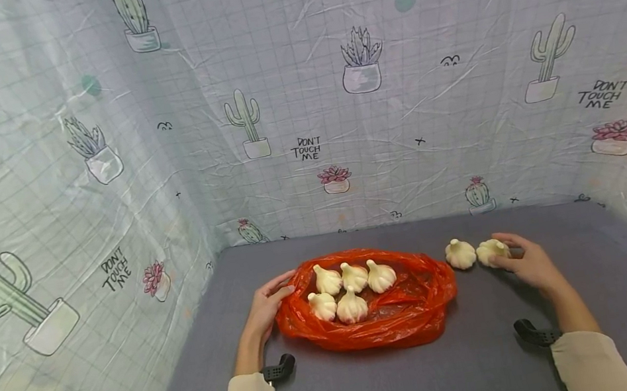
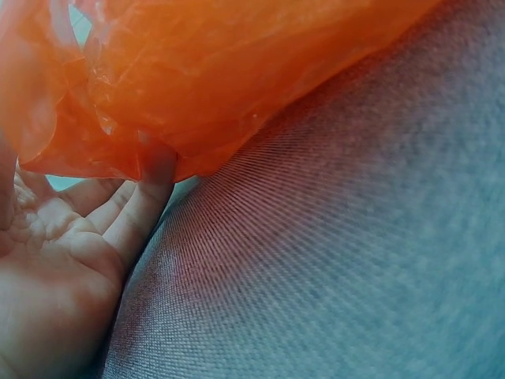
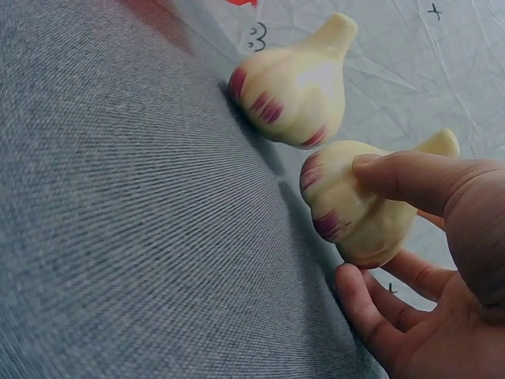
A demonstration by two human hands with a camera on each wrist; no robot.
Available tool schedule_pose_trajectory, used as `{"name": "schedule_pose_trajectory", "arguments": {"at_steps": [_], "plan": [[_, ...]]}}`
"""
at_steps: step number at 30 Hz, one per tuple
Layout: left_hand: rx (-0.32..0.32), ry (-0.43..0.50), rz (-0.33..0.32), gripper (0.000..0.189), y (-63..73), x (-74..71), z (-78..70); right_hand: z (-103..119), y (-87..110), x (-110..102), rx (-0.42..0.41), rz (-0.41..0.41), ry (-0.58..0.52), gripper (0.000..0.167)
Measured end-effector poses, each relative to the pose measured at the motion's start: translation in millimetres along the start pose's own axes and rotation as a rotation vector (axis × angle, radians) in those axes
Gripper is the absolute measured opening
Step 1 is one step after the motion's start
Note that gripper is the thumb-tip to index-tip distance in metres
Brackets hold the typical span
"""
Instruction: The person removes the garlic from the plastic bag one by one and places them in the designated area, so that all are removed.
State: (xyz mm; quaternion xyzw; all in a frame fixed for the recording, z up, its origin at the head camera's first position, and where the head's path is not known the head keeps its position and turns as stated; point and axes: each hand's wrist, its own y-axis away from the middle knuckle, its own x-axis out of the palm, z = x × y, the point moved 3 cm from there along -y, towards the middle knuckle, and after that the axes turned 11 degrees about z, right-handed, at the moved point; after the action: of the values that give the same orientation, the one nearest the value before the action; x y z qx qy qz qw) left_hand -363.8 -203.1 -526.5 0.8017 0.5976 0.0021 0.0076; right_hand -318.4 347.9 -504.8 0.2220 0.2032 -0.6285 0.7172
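Note:
A red plastic bag (image 1: 370,338) lies spread wide on the table, its mouth facing up. Several garlic bulbs (image 1: 352,307) sit inside, toward its left half. My left hand (image 1: 264,312) grips the bag's left rim; in the left wrist view some fingertips are hidden by the orange-looking plastic (image 2: 213,79). Off to the right of the bag, my right hand (image 1: 530,262) pinches a garlic bulb (image 3: 359,209) between thumb and fingers, its neck tilted toward the palm. Beside it, on the bag's side, stands another garlic bulb (image 3: 296,91) with purple streaks, which no hand touches.
The grey cloth-covered table (image 1: 376,387) reaches back to a wall sheet (image 1: 405,162) printed with cacti, which also runs along the left and right sides. Each wrist carries a black camera mount (image 1: 534,333).

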Motion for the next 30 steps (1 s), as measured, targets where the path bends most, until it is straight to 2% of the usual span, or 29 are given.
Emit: {"name": "schedule_pose_trajectory", "arguments": {"at_steps": [11,30], "plan": [[-0.004,-0.026,0.006,0.039,-1.6,0.5,0.5,-5.7,0.1,3.6,0.032,0.016,0.024,0.076],[0.020,-0.034,0.006,0.038,-0.5,-0.2,0.7,-5.2,-3.4,5.0,0.042,0.043,0.041,0.078]]}}
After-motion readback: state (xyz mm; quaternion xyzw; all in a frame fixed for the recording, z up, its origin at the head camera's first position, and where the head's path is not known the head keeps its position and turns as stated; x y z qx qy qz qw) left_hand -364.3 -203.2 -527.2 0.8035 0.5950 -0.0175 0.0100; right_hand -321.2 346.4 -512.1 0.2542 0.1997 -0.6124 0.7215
